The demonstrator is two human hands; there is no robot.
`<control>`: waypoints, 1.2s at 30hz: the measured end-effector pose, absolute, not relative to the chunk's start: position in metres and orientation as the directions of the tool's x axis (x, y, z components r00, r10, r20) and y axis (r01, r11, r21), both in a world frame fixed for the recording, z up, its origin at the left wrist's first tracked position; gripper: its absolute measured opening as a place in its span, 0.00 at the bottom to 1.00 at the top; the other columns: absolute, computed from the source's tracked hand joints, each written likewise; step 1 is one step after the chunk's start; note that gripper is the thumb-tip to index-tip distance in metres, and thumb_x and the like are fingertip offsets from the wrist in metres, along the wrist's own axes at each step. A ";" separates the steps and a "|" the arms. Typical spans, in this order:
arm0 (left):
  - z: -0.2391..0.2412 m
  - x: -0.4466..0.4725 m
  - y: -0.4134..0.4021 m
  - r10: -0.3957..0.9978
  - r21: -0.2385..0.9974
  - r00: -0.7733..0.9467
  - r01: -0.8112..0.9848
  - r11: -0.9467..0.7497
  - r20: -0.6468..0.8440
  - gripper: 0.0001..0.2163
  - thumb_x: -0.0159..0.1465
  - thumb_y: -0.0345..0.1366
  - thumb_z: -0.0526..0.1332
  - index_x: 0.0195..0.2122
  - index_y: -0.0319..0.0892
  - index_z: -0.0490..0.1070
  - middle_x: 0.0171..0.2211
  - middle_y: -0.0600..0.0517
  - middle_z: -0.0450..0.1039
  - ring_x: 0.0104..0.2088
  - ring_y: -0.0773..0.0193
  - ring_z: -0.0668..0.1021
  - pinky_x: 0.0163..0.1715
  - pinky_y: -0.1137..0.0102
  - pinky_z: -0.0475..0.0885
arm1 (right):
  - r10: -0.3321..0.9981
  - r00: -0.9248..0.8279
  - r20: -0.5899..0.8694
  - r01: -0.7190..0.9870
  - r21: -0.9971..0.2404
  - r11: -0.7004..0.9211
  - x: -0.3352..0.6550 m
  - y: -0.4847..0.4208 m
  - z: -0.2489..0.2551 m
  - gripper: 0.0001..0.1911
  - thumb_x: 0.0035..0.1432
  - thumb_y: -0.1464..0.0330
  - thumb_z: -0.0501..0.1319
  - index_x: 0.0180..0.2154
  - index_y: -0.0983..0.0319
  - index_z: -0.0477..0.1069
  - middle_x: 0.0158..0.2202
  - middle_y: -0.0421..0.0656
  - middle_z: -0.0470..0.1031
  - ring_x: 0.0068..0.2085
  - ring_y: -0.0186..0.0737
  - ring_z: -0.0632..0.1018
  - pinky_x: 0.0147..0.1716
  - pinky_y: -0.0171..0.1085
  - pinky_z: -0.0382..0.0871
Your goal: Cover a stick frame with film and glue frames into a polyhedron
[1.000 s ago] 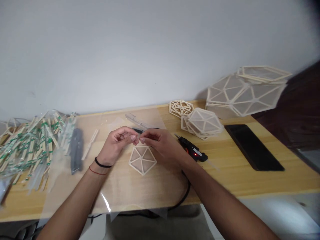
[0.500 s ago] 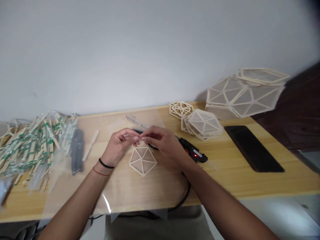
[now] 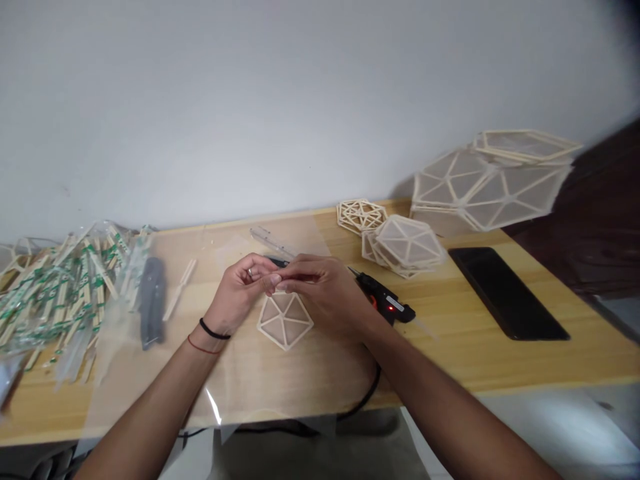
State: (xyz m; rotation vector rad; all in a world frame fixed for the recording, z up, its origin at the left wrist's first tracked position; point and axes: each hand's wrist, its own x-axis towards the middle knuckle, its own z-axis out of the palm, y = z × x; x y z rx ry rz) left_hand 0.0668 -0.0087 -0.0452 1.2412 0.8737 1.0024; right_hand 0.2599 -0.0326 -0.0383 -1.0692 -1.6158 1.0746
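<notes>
Both my left hand (image 3: 245, 283) and right hand (image 3: 327, 287) are pinched at the fingertips, meeting just past the far edge of the pentagon frame (image 3: 285, 321); can't tell what, if anything, sits between them; frame lies flat on the clear sheet (image 3: 270, 390), centre of the bench; can't tell if my fingers touch it; my read: fine two-handed fingertip work in hand, something small; next move calls for a light pinch and no sideways knock to the frame; glue gun (image 3: 385, 300) has its red light on, so I'd treat it as hot and keep skin off the nozzle (image 3: 354, 271); it's just right of my right hand, tight on that side; ruler (image 3: 270, 240) and a dark tool (image 3: 277, 262) block the far side; finished-looking panels (image 3: 410, 243) sit beyond the gun, phone (image 3: 507, 293) farther right; best room is near side and left, up to the pair of sticks (image 3: 181, 288); watch the front bench edge (image 3: 450, 388), sheet overhangs it, and the black cord (image 3: 375, 380) drops there; forearms could snag either.
</notes>
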 end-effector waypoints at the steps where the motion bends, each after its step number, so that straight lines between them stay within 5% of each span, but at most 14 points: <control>1: -0.045 0.067 -0.009 0.942 0.992 0.337 -0.117 0.042 0.000 0.14 0.56 0.42 0.77 0.34 0.40 0.78 0.25 0.54 0.78 0.24 0.69 0.75 0.28 0.73 0.69 | 0.951 -0.226 0.210 0.186 -0.949 0.254 0.260 -0.032 -0.038 0.03 0.60 0.69 0.71 0.35 0.58 0.86 0.35 0.41 0.83 0.38 0.40 0.81 0.38 0.36 0.70; 12: -0.038 0.067 -0.009 0.943 0.996 0.331 -0.090 -0.004 0.033 0.14 0.61 0.45 0.74 0.35 0.39 0.79 0.28 0.50 0.82 0.25 0.67 0.77 0.29 0.70 0.73 | 0.986 -0.112 0.121 0.105 -0.986 0.133 0.262 -0.027 -0.041 0.08 0.61 0.62 0.67 0.35 0.60 0.78 0.27 0.38 0.78 0.29 0.38 0.78 0.33 0.37 0.68; 24: -0.043 0.065 -0.009 0.924 0.977 0.382 -0.198 0.078 0.004 0.20 0.69 0.53 0.62 0.41 0.38 0.80 0.28 0.49 0.78 0.27 0.64 0.76 0.29 0.70 0.71 | 0.981 -0.185 0.062 0.069 -0.995 0.075 0.263 -0.024 -0.049 0.13 0.60 0.57 0.68 0.38 0.60 0.80 0.28 0.39 0.78 0.29 0.37 0.76 0.32 0.37 0.67; 36: -0.040 0.065 -0.014 0.891 0.995 0.447 0.021 -0.096 0.077 0.15 0.69 0.47 0.65 0.47 0.41 0.81 0.32 0.50 0.78 0.31 0.64 0.77 0.34 0.70 0.74 | 0.968 -0.250 0.035 -0.084 -0.996 0.015 0.265 -0.023 -0.045 0.17 0.52 0.55 0.75 0.31 0.61 0.75 0.27 0.39 0.77 0.29 0.37 0.78 0.31 0.36 0.70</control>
